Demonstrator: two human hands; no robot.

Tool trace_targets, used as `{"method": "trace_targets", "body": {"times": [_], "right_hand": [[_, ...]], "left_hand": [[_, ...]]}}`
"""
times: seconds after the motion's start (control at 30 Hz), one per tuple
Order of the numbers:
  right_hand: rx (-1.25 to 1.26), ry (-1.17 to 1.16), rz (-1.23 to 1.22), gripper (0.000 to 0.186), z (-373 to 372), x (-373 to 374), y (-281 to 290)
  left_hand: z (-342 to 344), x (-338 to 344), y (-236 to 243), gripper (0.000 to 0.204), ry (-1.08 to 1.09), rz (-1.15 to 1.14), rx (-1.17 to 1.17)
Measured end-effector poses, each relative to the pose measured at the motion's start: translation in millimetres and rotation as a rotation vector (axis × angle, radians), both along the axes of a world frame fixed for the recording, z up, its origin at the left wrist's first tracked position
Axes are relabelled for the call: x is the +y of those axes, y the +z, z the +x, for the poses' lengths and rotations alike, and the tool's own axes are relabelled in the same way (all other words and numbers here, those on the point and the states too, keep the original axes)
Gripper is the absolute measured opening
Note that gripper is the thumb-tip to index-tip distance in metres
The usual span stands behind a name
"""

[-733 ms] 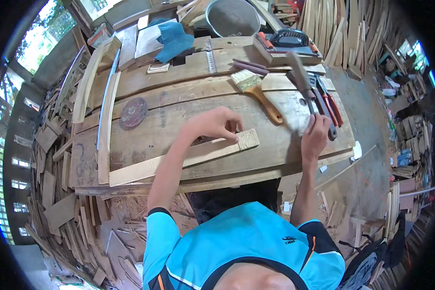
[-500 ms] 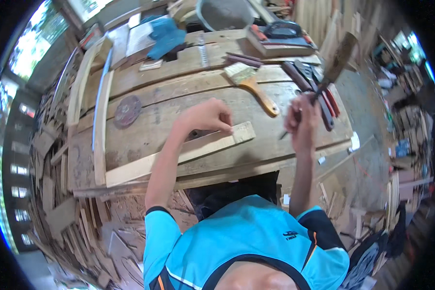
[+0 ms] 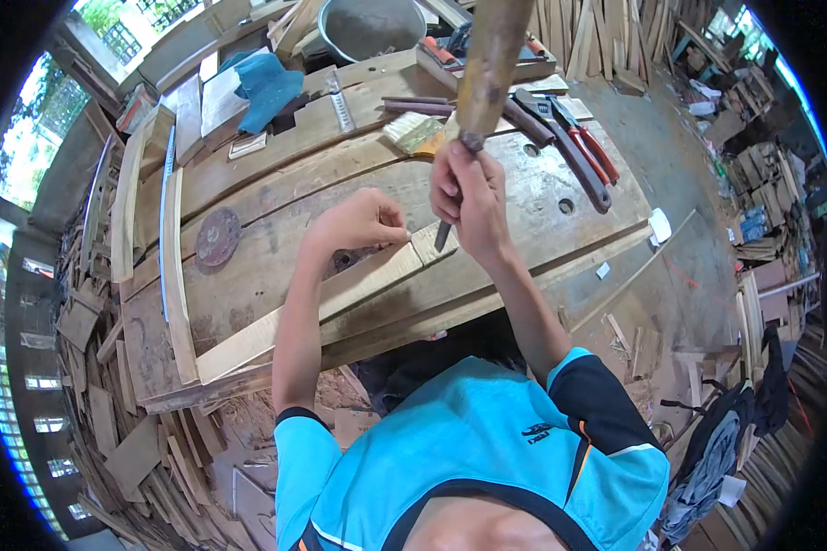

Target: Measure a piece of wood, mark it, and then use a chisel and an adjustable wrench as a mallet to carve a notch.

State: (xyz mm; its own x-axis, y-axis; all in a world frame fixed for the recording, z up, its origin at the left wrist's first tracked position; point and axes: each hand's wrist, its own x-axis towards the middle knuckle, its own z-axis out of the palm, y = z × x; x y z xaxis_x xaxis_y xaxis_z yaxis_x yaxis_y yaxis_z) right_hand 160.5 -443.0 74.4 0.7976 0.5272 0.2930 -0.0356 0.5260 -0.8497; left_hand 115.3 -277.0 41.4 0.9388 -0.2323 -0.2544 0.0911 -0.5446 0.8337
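A pale wooden strip [image 3: 368, 280] lies slantwise along the near side of the workbench [image 3: 276, 230]. My left hand [image 3: 363, 220] presses on it near its right end, fingers curled against its edge. In my right hand [image 3: 476, 197] is a chisel, its wooden handle [image 3: 489, 78] rising toward the camera. The narrow metal blade [image 3: 443, 236] points down at the strip's right end, just right of a line across the wood. Whether the tip touches the wood I cannot tell. Behind the right hand lies a paintbrush [image 3: 418, 135], its handle mostly hidden.
Red-handled pliers [image 3: 599, 156] and other hand tools lie at the bench's right. A round disc [image 3: 218, 237] rests at the left, near upright-edged boards [image 3: 176, 275]. Farther back are a blue cloth [image 3: 271, 90], a tube [image 3: 340, 103], a grey basin [image 3: 372, 32] and a tool-filled wooden tray [image 3: 538, 69].
My right hand has moved left with the chisel, from beside the brush handle to the strip's end, turning the blade downward. My left hand stays on the strip. The view has shifted.
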Motion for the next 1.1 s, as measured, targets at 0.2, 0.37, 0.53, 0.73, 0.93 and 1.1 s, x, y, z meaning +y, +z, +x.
{"method": "trace_targets", "body": {"times": [0.2,0.37,0.53,0.73,0.93,1.1], "right_hand": [[-0.126,0.111,0.046,0.027,-1.7,9.3,-4.1],[-0.148,0.211,0.083,0.022,-4.7,20.2,-4.1],[-0.115,0.249,0.125,0.029,3.5,25.8,-3.4],[-0.139,0.292,0.095,0.027,6.1,33.7,-8.0],[-0.231,0.258,-0.023,0.024,1.8,37.5,-7.6],[-0.233,0.263,-0.049,0.024,1.9,39.9,-7.8]], "left_hand": [[0.3,-3.6,6.9,0.017,-0.032,0.017,-0.032],[-7.2,2.4,0.7,0.018,0.009,-0.013,-0.018],[2.2,5.9,-2.1,0.019,-0.087,-0.001,-0.049],[0.1,8.0,-1.6,0.02,-0.067,-0.001,-0.063],[-1.5,10.7,-8.3,0.017,-0.106,0.108,-0.194],[-0.2,11.4,-10.6,0.015,-0.094,0.086,-0.196]]}}
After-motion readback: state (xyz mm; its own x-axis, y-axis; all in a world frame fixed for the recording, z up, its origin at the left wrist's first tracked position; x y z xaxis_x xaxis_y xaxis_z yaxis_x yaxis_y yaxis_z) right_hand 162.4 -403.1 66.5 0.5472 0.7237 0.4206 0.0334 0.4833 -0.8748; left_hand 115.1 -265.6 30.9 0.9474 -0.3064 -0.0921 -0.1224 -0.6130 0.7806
